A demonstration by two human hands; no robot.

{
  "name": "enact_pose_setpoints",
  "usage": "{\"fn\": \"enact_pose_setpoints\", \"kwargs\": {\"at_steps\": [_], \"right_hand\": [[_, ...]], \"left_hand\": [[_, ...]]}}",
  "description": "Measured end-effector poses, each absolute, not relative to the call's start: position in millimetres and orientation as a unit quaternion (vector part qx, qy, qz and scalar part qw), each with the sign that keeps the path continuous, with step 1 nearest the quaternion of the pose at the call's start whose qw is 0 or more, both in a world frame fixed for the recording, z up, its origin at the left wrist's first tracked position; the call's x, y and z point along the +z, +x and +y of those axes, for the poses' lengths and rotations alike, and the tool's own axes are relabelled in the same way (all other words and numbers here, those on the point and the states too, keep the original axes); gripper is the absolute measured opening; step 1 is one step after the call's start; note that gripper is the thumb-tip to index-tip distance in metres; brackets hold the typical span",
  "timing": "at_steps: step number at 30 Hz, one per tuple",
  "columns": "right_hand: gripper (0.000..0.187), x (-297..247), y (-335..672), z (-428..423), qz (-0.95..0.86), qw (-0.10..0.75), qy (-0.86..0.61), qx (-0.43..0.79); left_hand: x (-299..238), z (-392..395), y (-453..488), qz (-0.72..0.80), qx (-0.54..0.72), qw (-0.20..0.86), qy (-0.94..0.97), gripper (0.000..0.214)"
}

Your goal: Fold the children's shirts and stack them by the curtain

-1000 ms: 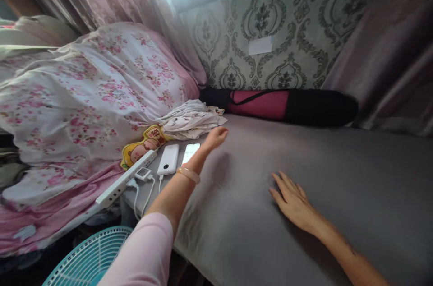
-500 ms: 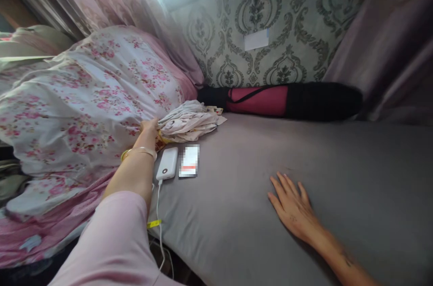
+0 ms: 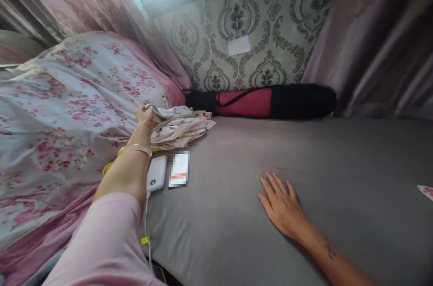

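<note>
My left hand (image 3: 145, 115) reaches out to the far left side of the bed, its fingers closed on a light grey-white cloth (image 3: 172, 111). That cloth lifts slightly from a crumpled pile of pale clothes (image 3: 179, 131). My right hand (image 3: 282, 209) lies flat on the grey bed sheet (image 3: 230, 232), fingers spread and holding nothing. Close to my left forearm rests a white power bank (image 3: 157, 173) with a cable (image 3: 146, 218) plugged into it. Beside it is a phone-shaped item (image 3: 179, 169), blurred out.
A long black and red bag (image 3: 243, 102) lies against the patterned wall (image 3: 209, 47). White floral fabric (image 3: 77, 105) is heaped along the left. Curtains (image 3: 352, 51) hang at both sides. A floral corner (image 3: 426, 192) shows at the right edge.
My left hand has raised a cloth from the side of the pile, where it was reaching before. My right hand stays flat on the sheet. The view has swung a little to the right.
</note>
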State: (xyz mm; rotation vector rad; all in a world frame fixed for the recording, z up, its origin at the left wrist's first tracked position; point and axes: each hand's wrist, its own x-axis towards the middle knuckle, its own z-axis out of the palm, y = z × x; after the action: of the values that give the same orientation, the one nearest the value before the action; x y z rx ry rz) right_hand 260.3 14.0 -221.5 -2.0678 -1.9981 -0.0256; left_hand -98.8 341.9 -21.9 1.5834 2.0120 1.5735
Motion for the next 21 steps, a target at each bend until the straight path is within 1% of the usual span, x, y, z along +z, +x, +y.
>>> {"fn": "enact_pose_setpoints", "kwargs": {"at_steps": [3,6,8,14,18,21], "right_hand": [[0.056,-221.6,260.1,14.2,-0.688,0.135,-0.713,-0.003],[0.055,-222.0,260.3,14.0,-0.689,0.144,-0.71,0.001],[0.055,-221.7,260.5,13.5,-0.691,0.147,-0.708,0.003],[0.053,-218.2,262.2,11.2,-0.694,0.158,-0.702,0.008],[0.05,-219.5,265.3,9.8,-0.704,0.208,-0.679,0.006],[0.041,-223.4,267.2,7.6,-0.696,0.29,-0.657,0.014]], "left_hand": [[-6.2,352.3,-70.6,0.591,0.588,0.138,0.535,0.01],[5.2,348.3,-37.0,0.452,0.618,0.225,0.603,0.015],[11.5,339.6,-13.6,0.38,0.615,0.269,0.636,0.018],[36.6,297.4,52.3,0.251,0.559,0.38,0.693,0.023],[49.5,260.1,86.5,0.183,0.504,0.454,0.712,0.021],[51.2,233.1,107.9,0.153,0.46,0.49,0.725,0.021]]}}
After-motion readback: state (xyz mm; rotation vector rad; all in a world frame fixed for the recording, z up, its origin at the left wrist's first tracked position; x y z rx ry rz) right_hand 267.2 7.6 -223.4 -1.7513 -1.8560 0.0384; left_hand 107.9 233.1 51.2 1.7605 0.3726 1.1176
